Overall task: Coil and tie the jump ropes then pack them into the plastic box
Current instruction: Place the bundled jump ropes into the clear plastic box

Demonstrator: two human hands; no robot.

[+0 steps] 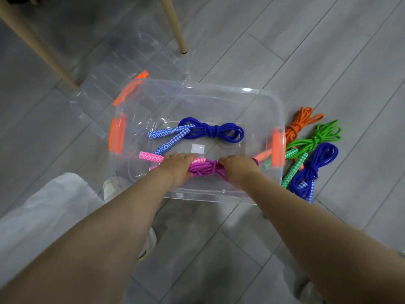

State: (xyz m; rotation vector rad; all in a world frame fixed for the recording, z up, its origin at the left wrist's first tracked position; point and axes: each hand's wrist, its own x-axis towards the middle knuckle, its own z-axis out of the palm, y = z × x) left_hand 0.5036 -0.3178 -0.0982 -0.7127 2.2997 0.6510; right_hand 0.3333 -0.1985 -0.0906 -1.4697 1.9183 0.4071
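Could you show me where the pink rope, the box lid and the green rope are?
pink rope (208,170), head view: its tied middle.
box lid (131,62), head view: its clear top panel.
green rope (315,139), head view: its knotted coil.

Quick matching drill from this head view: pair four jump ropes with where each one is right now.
Column 1:
1. pink jump rope
2. blue jump rope with the bow-shaped coil
3. orange jump rope
4. green jump rope

Column 2:
A. on the floor, farthest from the person
B. inside the plastic box, untouched
C. on the floor, between two other ropes
D. gripped by both hands

Pairs: 1-D, 2-B, 3-A, 4-C
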